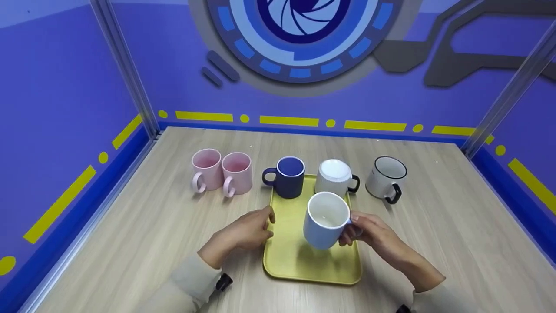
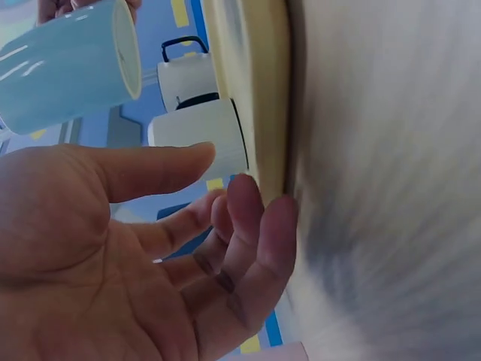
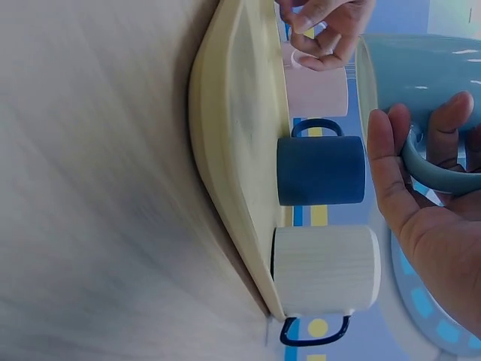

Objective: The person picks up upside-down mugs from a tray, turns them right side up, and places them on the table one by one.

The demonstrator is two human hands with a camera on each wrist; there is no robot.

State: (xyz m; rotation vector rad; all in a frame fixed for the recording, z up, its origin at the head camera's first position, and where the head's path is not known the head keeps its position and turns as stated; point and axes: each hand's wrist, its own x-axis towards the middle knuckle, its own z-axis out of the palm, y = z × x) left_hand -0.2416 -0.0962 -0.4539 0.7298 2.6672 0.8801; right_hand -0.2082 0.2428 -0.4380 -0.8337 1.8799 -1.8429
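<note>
My right hand [image 1: 374,233] grips a light-blue mug [image 1: 323,226] by its handle and holds it upright above the yellow tray [image 1: 286,261]. The mug's white inside shows from above. At the tray's left edge, my left hand [image 1: 245,232] holds nothing, its fingertips [image 2: 276,226] loosely bent right by the rim. A navy mug [image 1: 290,180] and a white mug [image 1: 333,178] with a black handle stand at the tray's far end. The white one is upside down, its base facing up.
Two pink mugs [image 1: 207,171] stand side by side on the wooden table [image 1: 434,226], left of the tray. To the tray's right is another white mug [image 1: 385,178] with a black rim and handle. Blue panels [image 1: 173,65] enclose the table's back and sides.
</note>
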